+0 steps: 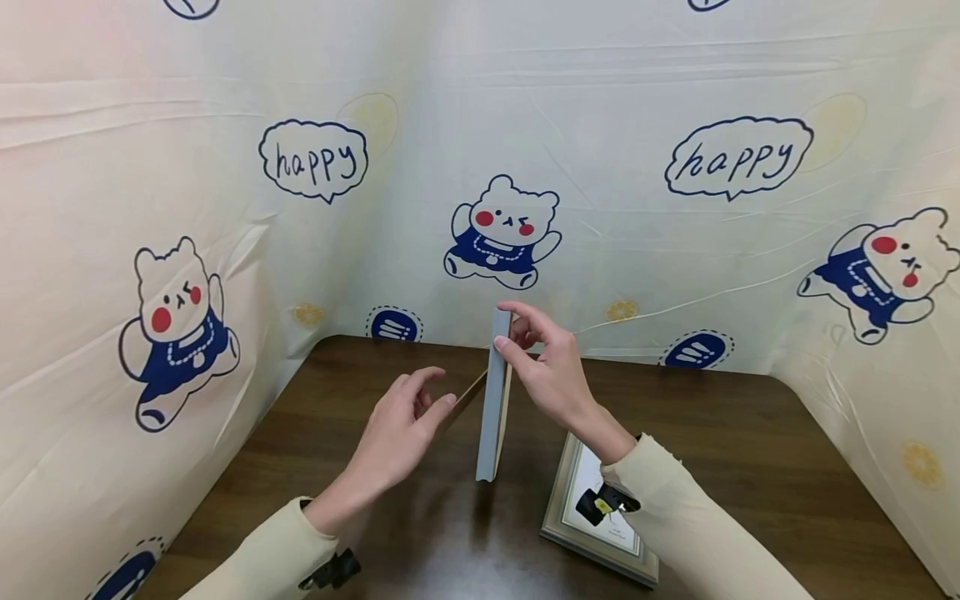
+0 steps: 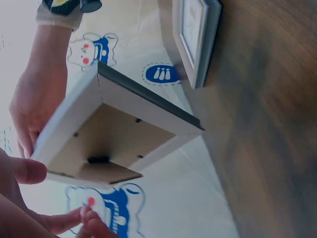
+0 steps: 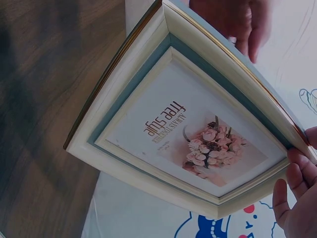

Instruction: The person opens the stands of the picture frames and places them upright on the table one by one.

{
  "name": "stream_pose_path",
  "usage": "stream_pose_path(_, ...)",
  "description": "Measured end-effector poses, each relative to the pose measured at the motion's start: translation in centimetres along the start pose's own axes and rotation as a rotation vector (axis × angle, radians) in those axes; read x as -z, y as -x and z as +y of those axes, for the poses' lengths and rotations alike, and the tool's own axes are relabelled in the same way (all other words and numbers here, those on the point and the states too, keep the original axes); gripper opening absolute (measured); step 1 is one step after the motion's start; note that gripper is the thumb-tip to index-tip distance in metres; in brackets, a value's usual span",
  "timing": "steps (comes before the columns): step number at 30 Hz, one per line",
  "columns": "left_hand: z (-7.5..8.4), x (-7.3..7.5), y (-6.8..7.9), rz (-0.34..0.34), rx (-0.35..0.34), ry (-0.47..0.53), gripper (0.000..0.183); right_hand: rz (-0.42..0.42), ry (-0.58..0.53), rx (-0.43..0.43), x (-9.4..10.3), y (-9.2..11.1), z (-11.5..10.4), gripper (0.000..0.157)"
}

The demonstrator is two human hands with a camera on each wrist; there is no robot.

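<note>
My right hand [image 1: 551, 375] pinches a picture frame [image 1: 491, 400] by its upper edge and holds it upright, edge-on in the head view. In the right wrist view its front has a cream and blue-grey moulding and a printed insert [image 3: 218, 148] with pink flowers. The left wrist view gives its back, a brown backing board [image 2: 116, 131] with the stand leg [image 2: 111, 172] swung outward. Beside that leg is my left hand [image 1: 397, 429], fingers loosely bent, thumb near the leg's edge and nothing in its grasp.
A second picture frame [image 1: 600, 560] lies face up on the dark wooden table [image 1: 712, 450], partly hidden under my right forearm. Pale fabric [image 1: 615, 233] printed with cartoon bears hangs round the back and sides of the table.
</note>
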State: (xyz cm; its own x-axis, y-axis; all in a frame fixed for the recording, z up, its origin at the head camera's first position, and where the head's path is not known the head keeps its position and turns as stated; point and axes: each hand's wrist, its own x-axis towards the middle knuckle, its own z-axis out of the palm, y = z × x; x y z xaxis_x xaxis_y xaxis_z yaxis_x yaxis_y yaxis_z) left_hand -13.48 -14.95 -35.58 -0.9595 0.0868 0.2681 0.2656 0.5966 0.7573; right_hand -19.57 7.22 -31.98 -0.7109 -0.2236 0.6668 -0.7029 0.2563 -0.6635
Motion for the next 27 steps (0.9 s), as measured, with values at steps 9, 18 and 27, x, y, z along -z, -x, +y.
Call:
stream_pose_path(9,2.1,-0.9,2.3,0.144,-0.257,-0.147,0.048,0.003,-0.005,0.006,-0.1,0.0,0.2,0.039)
stream_pose_path(18,2.7,-2.4,4.0,0.112,-0.413,-0.265,0.058,0.007,-0.005,0.003,-0.1,0.1,0.4,0.039)
stream_pose_path(27,2.3,-3.7,4.8,0.065,-0.447,-0.388,0.058,0.011,-0.009,0.009,-0.2,-0.1,0.6,0.039)
